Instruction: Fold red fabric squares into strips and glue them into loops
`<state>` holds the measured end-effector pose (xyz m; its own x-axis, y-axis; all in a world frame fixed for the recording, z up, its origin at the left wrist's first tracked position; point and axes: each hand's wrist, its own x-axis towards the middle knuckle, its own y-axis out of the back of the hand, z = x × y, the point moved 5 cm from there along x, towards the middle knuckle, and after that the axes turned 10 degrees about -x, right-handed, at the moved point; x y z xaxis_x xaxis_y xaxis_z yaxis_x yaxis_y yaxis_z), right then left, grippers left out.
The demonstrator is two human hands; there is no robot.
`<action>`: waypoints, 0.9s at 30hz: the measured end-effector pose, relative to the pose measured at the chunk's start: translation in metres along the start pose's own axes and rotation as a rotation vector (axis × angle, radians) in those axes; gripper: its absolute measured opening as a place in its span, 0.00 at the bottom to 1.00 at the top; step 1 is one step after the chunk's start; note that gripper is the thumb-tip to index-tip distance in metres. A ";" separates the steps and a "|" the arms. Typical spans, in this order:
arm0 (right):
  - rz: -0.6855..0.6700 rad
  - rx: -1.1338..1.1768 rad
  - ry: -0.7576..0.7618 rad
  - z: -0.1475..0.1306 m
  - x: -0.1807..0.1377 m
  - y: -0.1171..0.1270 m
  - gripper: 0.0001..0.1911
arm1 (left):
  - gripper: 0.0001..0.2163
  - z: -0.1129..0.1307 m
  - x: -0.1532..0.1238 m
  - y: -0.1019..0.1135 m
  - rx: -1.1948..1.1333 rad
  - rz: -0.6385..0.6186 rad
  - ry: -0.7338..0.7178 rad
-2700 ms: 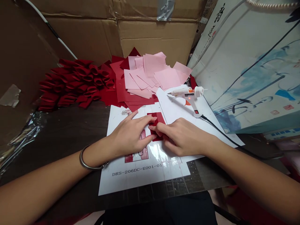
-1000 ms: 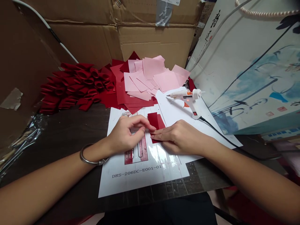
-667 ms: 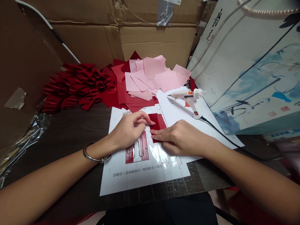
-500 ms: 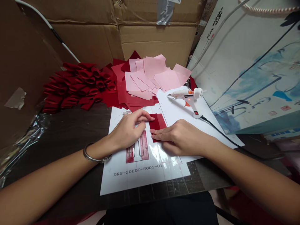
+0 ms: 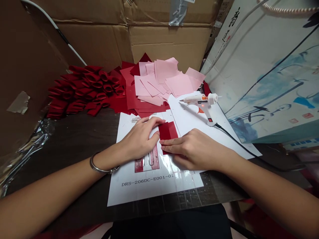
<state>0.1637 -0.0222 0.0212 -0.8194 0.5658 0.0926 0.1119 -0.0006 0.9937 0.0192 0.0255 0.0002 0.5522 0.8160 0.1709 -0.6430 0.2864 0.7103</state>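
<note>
A small dark red piece of cloth or felt (image 5: 167,130) lies partly folded over on the printed white sheet (image 5: 154,191). My right hand (image 5: 195,147) presses its lower part with straight fingers laid flat. At the left edge of the piece is my left hand (image 5: 139,137), its index finger stretched past the upper corner and its thumb apart from it. Nothing shows between the fingers of the left hand. Whether its fingertips touch the cloth, I cannot tell. The printed picture (image 5: 147,162) on the sheet is partly covered by the left hand.
A white glue gun (image 5: 203,104) with a lit orange light rests on another white sheet (image 5: 184,114), its black cable (image 5: 233,137) running right. Behind lie pink squares (image 5: 164,79), red squares (image 5: 131,94) and a heap of rolled red pieces (image 5: 84,89). Cardboard (image 5: 169,43) stands at the back.
My left index finger and thumb have spread wider, and the thumb has come up to the left edge of the red piece. The right hand stays on it. The view has shifted slightly.
</note>
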 end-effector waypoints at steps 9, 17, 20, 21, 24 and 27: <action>0.005 0.020 -0.016 0.001 -0.001 0.000 0.16 | 0.10 0.022 -0.010 0.011 0.076 0.252 -0.372; -0.001 -0.007 -0.006 0.000 -0.001 -0.002 0.17 | 0.10 0.024 -0.012 -0.001 0.250 0.080 -0.441; -0.008 -0.048 -0.003 -0.004 -0.003 -0.002 0.16 | 0.12 0.023 -0.012 -0.002 0.287 0.045 -0.422; -0.012 -0.056 0.007 -0.006 -0.003 -0.003 0.16 | 0.12 0.024 -0.012 -0.003 0.294 0.035 -0.419; 0.016 -0.012 0.097 -0.013 -0.005 -0.003 0.14 | 0.11 0.025 -0.013 -0.002 0.303 0.031 -0.429; 0.168 0.104 0.135 -0.011 -0.005 0.001 0.13 | 0.10 0.025 -0.013 -0.002 0.297 0.026 -0.419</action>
<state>0.1615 -0.0337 0.0225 -0.8513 0.4495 0.2706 0.3045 0.0033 0.9525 0.0273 0.0017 0.0138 0.7424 0.5324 0.4067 -0.5143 0.0639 0.8552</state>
